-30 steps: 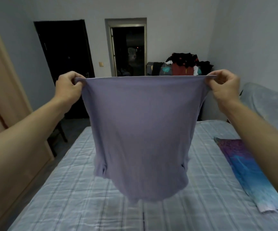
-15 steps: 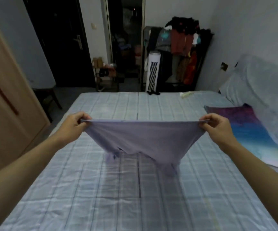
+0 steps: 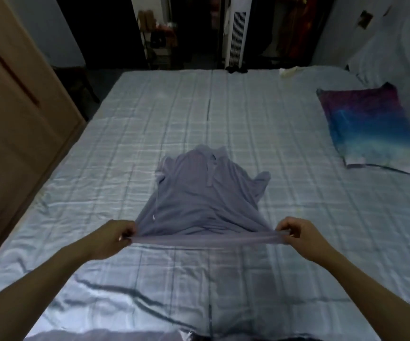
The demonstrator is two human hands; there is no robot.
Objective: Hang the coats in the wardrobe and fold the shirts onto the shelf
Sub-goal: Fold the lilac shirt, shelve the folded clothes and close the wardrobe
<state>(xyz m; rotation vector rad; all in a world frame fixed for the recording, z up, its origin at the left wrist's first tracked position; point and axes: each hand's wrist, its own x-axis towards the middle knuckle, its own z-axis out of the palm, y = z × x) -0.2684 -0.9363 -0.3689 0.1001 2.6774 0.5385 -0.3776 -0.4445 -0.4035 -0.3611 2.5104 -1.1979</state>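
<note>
A lilac polo shirt (image 3: pixel 206 195) lies spread on the bed (image 3: pixel 125 134), collar and button placket pointing away from me, sleeves bunched at its sides. My left hand (image 3: pixel 111 238) pinches the left corner of the hem. My right hand (image 3: pixel 302 236) pinches the right corner. The hem is stretched taut between both hands, slightly lifted off the sheet, while the upper part of the shirt rests on the bed.
A folded purple-and-blue tie-dye garment (image 3: pixel 368 129) lies on the bed's right side. A wooden wardrobe (image 3: pixel 19 114) stands along the left. Beyond the bed are a white tower fan (image 3: pixel 237 33), a clothes rack and a dark doorway. A pale cover drapes at right.
The shirt came down from hanging in the air onto the bed. Both hands moved lower and nearer to me, still holding the hem corners. The view tilted down.
</note>
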